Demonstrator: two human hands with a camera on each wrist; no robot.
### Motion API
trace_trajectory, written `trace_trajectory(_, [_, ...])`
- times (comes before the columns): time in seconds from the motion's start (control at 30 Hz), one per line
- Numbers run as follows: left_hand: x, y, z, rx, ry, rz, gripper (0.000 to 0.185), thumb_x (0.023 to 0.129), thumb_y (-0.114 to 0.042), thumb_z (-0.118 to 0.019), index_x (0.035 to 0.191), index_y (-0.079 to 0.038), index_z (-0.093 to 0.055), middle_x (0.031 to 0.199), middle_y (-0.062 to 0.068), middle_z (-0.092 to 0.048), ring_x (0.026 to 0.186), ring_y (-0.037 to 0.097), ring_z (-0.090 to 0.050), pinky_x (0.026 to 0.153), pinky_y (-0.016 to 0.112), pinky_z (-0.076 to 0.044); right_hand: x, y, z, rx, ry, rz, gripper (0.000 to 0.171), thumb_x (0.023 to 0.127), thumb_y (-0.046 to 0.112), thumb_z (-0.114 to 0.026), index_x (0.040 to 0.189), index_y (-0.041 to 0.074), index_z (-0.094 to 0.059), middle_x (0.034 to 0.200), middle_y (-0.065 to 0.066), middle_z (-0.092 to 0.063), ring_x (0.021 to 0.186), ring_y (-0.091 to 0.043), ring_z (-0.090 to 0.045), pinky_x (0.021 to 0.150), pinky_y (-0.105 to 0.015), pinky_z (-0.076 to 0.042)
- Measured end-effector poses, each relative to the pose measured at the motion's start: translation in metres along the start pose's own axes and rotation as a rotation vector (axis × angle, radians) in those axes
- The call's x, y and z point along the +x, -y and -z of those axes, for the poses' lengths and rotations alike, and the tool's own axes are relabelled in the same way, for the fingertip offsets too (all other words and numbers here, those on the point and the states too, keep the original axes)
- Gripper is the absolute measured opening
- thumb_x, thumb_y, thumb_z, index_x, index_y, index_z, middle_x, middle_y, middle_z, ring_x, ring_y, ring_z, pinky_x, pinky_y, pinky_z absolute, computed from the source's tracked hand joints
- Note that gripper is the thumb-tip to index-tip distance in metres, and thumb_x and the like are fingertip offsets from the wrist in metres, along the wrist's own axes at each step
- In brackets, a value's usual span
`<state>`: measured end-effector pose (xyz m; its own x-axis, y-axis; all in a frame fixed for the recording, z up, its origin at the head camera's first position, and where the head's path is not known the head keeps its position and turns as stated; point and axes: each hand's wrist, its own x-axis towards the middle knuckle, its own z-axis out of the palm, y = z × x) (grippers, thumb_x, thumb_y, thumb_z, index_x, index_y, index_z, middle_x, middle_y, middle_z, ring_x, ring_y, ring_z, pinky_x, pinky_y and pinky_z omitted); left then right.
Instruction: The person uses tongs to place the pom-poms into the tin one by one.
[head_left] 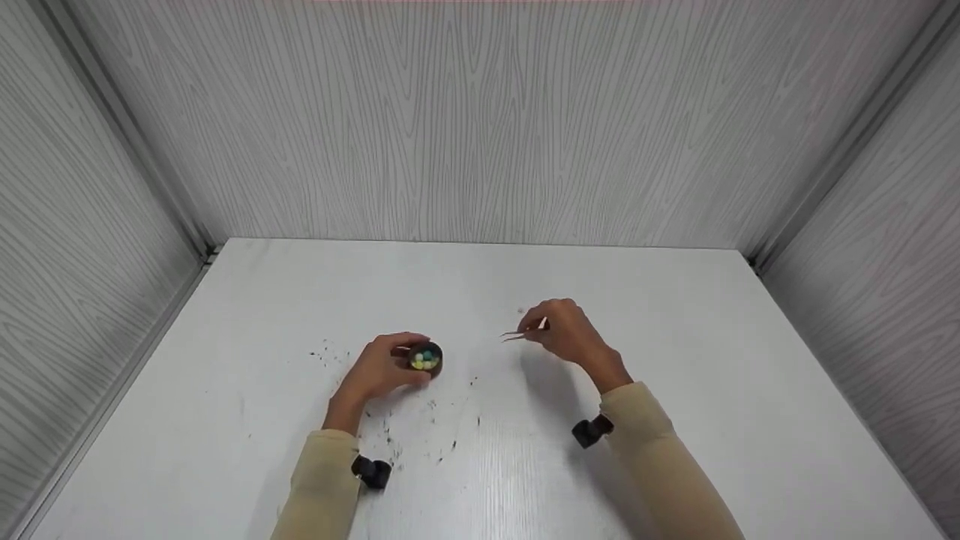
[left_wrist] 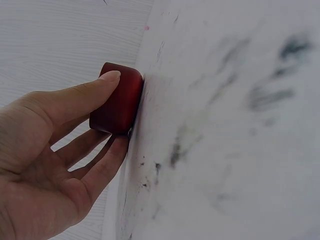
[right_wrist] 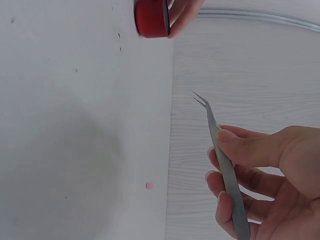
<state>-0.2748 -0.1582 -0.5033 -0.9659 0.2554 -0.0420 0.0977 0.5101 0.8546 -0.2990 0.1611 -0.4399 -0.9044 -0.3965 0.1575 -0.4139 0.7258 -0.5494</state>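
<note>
My left hand (head_left: 382, 367) grips a small round red cup (left_wrist: 122, 102), thumb on one side and fingers on the other. Its base stands on the white table. Inside, the head view shows several small balls (head_left: 425, 358) in green, yellow and white; the side views hide them. To the right, my right hand (head_left: 562, 330) pinches grey metal tweezers (right_wrist: 229, 177) with bent tips, held above the table and pointing left. The tips are slightly apart with nothing between them. A tiny pink piece (right_wrist: 149, 185) lies on the table near my right hand.
Dark specks and smudges (left_wrist: 175, 150) mark the white table (head_left: 660, 300) around and in front of the cup. Grey wood-grain panels (head_left: 480, 120) rise at the back and both sides. A small black device (head_left: 592, 431) is worn at each wrist.
</note>
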Motion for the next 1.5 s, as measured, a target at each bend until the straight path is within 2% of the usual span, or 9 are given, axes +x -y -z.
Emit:
trace_trajectory(0.23, [0.001,0.001,-0.001,-0.019,-0.001,-0.025,0.058,0.083,-0.006,-0.085,0.138,-0.007,-0.065,0.140,0.021,-0.063,0.127,0.041,-0.062,0.108,0.056,-0.050,-0.013,-0.017,0.015,0.007,-0.025,-0.012,0.014,0.090,-0.003,-0.075,0.097,0.006,-0.082,0.090,-0.011,-0.077,0.078,-0.023,-0.067,0.071,-0.034,-0.054])
trace_trajectory(0.63, [0.002,0.002,0.000,-0.010,0.001,-0.032,0.058,0.083,-0.007,-0.085,0.138,-0.007,-0.065,0.139,0.020,-0.064,0.126,0.040,-0.062,0.108,0.057,-0.049,-0.031,-0.044,0.029,0.007,-0.035,-0.087,0.013,0.091,-0.001,-0.073,0.097,0.007,-0.082,0.090,-0.011,-0.077,0.076,-0.021,-0.063,0.068,-0.030,-0.049])
trace_trajectory(0.9, [0.001,0.001,0.000,-0.006,0.004,-0.036,0.059,0.083,-0.008,-0.086,0.138,-0.007,-0.065,0.140,0.021,-0.063,0.127,0.042,-0.062,0.108,0.057,-0.049,-0.041,-0.061,0.038,-0.019,-0.045,-0.075,0.013,0.091,-0.002,-0.073,0.097,0.006,-0.082,0.090,-0.012,-0.077,0.078,-0.020,-0.064,0.070,-0.032,-0.050])
trace_trajectory(1.2, [0.000,0.002,-0.001,-0.011,-0.001,-0.025,0.059,0.083,-0.005,-0.085,0.138,-0.007,-0.065,0.139,0.021,-0.064,0.126,0.040,-0.062,0.108,0.057,-0.049,-0.053,-0.082,0.048,-0.037,-0.050,-0.119,0.012,0.090,-0.003,-0.074,0.095,0.005,-0.081,0.089,-0.013,-0.076,0.076,-0.022,-0.064,0.068,-0.031,-0.050])
trace_trajectory(1.5, [0.000,0.001,-0.001,-0.006,-0.002,-0.036,0.057,0.083,-0.007,-0.085,0.137,-0.006,-0.065,0.138,0.022,-0.064,0.125,0.041,-0.062,0.108,0.057,-0.049,-0.061,-0.098,0.050,-0.059,-0.057,-0.152,0.012,0.091,-0.002,-0.073,0.097,0.005,-0.082,0.090,-0.013,-0.077,0.082,-0.024,-0.066,0.073,-0.034,-0.052])
